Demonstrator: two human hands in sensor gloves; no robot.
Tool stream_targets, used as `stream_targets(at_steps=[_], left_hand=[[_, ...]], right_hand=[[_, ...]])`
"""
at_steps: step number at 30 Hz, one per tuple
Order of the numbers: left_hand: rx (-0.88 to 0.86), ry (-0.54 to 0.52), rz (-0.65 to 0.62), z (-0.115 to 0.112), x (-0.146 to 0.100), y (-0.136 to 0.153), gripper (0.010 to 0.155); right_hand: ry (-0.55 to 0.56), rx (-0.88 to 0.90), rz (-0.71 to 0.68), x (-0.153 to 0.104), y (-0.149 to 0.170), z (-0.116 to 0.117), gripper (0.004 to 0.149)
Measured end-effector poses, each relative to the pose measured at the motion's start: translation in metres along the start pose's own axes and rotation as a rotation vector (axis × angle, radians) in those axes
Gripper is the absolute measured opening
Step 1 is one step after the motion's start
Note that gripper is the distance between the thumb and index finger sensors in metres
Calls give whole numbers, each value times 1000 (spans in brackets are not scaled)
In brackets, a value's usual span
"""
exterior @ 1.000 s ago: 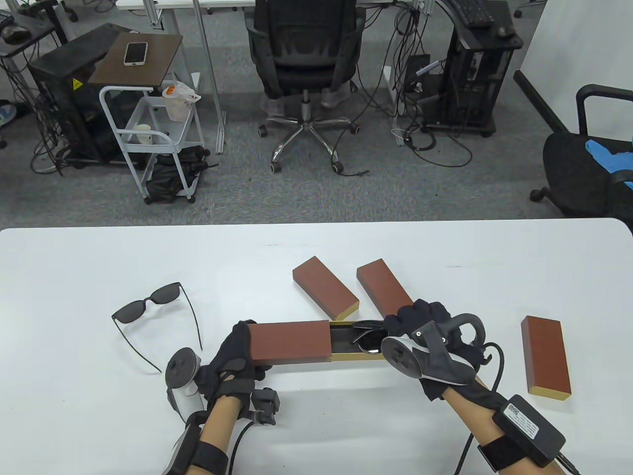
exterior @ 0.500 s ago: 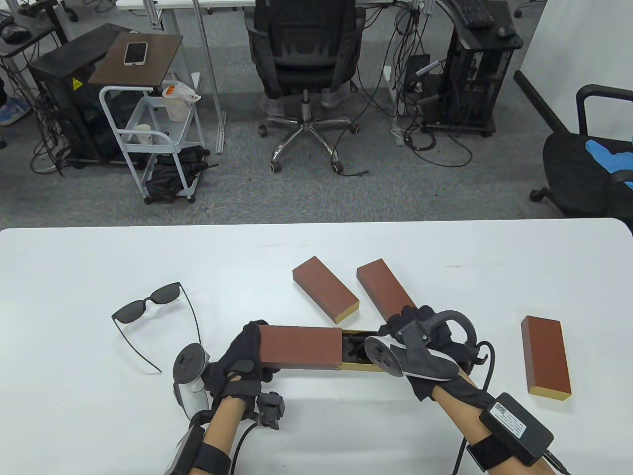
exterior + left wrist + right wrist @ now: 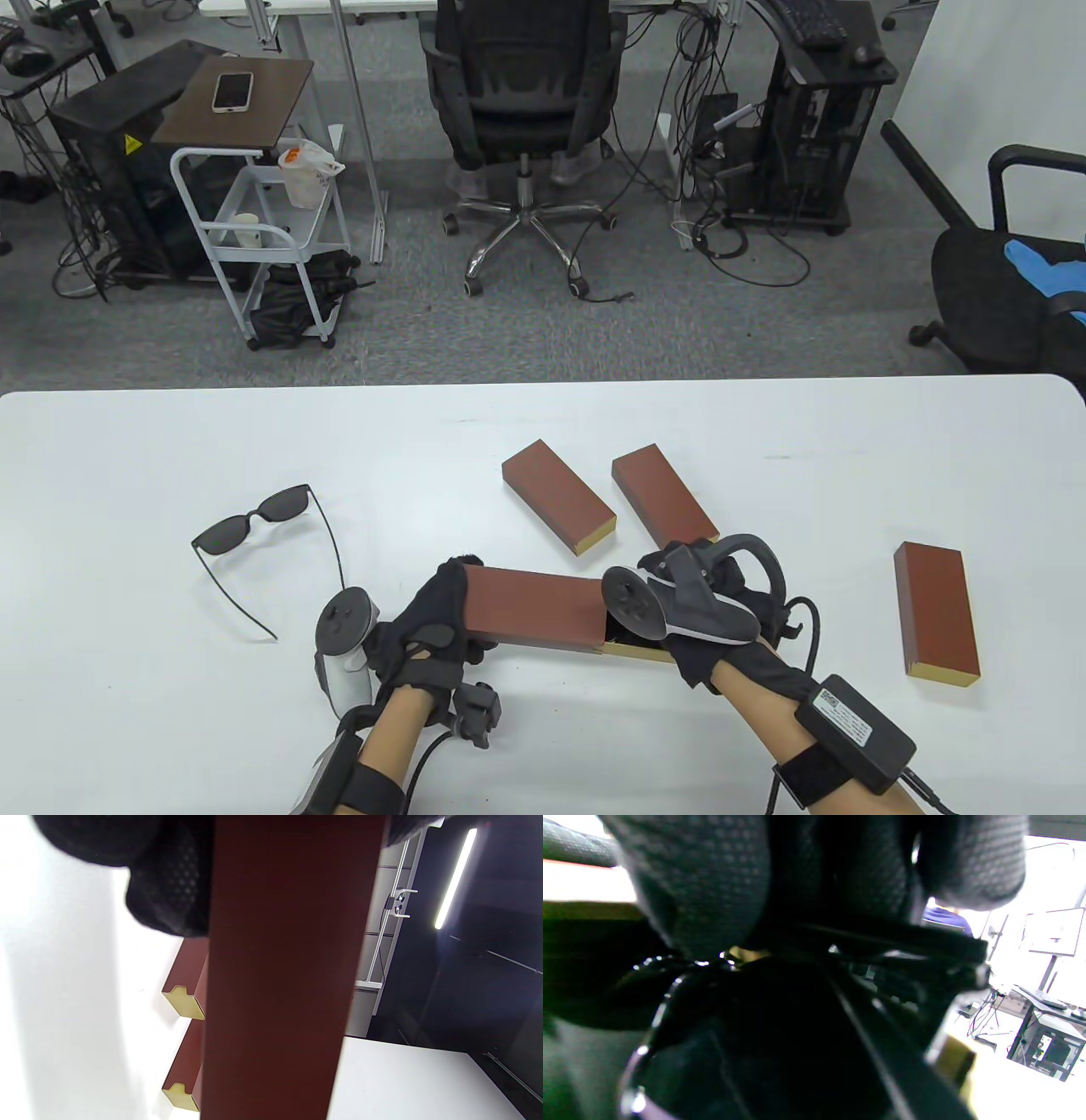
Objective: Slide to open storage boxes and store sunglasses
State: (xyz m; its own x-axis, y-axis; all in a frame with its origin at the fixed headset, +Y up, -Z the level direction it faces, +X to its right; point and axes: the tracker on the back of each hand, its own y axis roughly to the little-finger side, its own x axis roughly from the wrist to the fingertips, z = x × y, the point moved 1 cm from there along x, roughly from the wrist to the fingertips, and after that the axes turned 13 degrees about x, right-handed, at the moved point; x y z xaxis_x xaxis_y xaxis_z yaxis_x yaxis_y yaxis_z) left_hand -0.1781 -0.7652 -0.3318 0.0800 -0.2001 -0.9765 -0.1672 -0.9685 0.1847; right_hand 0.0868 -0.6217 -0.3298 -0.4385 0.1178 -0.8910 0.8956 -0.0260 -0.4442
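Note:
A reddish-brown storage box sleeve [image 3: 534,604] lies near the table's front, seen close up as the sleeve [image 3: 280,963] in the left wrist view. My left hand [image 3: 441,607] grips its left end. My right hand [image 3: 683,569] holds the right end of its gold-edged drawer [image 3: 635,650], of which only a short strip shows. In the right wrist view my fingers [image 3: 704,887] lie over dark folded sunglasses [image 3: 746,1035] inside the drawer. Another pair of black sunglasses [image 3: 263,531] rests unfolded on the table to the left.
Two closed brown boxes [image 3: 556,495] [image 3: 662,501] lie just behind the held one, and a third box [image 3: 936,609] lies at the right. The white table [image 3: 170,679] ends at its far edge; office chairs, a cart and cables stand beyond.
The sleeve has slid right over the drawer, covering most of the sunglasses. My hands have moved toward each other, and the whole box has tilted slightly.

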Motion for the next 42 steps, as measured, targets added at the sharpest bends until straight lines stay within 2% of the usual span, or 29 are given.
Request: stream_targets(at_steps=[7, 15, 18, 21, 22, 25, 27, 29, 30, 34, 37, 42], left_hand=[[3, -11, 33, 2, 1, 8, 71], [-25, 11, 46, 4, 2, 11, 72], [-24, 10, 49, 6, 3, 12, 72], [-36, 1, 53, 9, 3, 13, 72], [-36, -1, 53, 10, 3, 13, 72], [-43, -9, 54, 14, 3, 14, 72], [-51, -10, 53, 15, 2, 15, 73], [-64, -3, 50, 14, 3, 15, 73], [-75, 7, 48, 13, 3, 14, 73], [-102, 30, 38, 10, 3, 14, 73], [-92, 33, 35, 7, 3, 13, 73], [-76, 34, 34, 6, 3, 12, 73]], right_hand=[[0, 32, 5, 0, -1, 14, 38], [-19, 183, 50, -8, 12, 12, 41], [34, 300, 71, -12, 22, 6, 41], [175, 338, 115, -18, 42, 2, 45], [191, 353, 129, -19, 46, 3, 47], [232, 550, 299, -26, 76, 24, 63], [252, 760, 391, -34, 93, 43, 68], [275, 935, 464, -40, 103, 59, 69], [260, 1079, 513, -44, 108, 72, 70], [263, 1376, 532, -50, 112, 93, 65], [334, 1443, 565, -52, 113, 99, 61], [375, 1392, 588, -55, 116, 105, 55]])
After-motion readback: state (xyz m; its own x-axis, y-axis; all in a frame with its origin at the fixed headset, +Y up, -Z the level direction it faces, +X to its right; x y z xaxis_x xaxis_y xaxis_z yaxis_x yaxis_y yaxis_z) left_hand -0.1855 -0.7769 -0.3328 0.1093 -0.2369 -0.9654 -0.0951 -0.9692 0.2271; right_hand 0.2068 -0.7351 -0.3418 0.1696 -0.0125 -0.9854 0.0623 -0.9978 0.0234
